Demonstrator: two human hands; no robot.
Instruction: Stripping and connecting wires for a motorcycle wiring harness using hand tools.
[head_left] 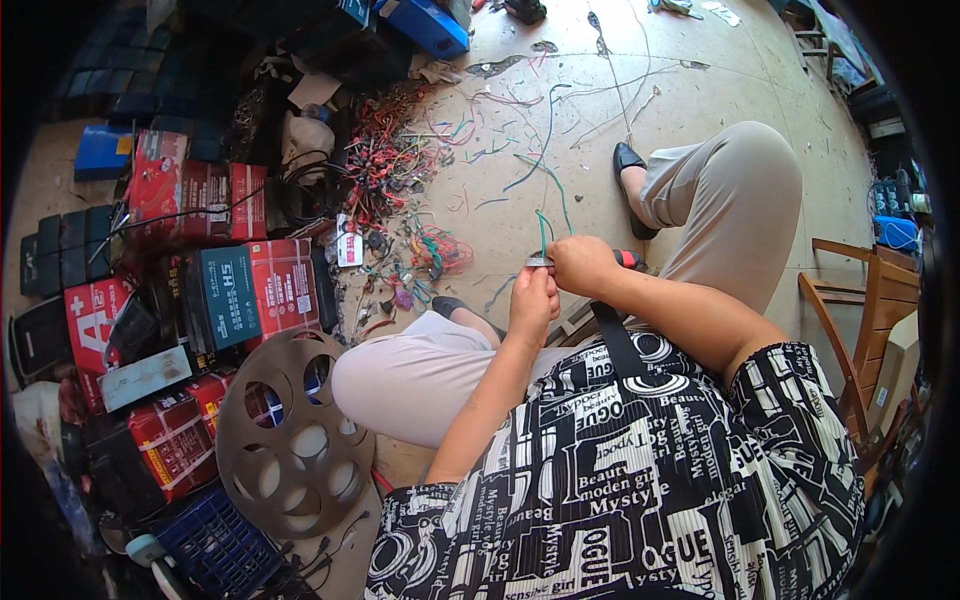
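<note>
In the middle of the view, my left hand [533,303] is closed, thumb and fingers pinching a small grey piece [540,262] by its edge. A green wire [543,232] stands up from that piece in a loop. My right hand [583,264] is closed right beside it, its fingers curled against the piece; what lies inside them is hidden. A red and black handle-like end [628,259] shows by my right wrist, and I cannot tell whether the hand holds it. Both hands are above the floor, between my knees.
Loose wire scraps [400,150] in a tangled heap and cut pieces lie on the floor [720,80] ahead. Red and green boxes [285,285] are stacked at left, near a grey disc with round holes [300,430] and a blue crate [220,540]. A wooden chair [870,320] stands right.
</note>
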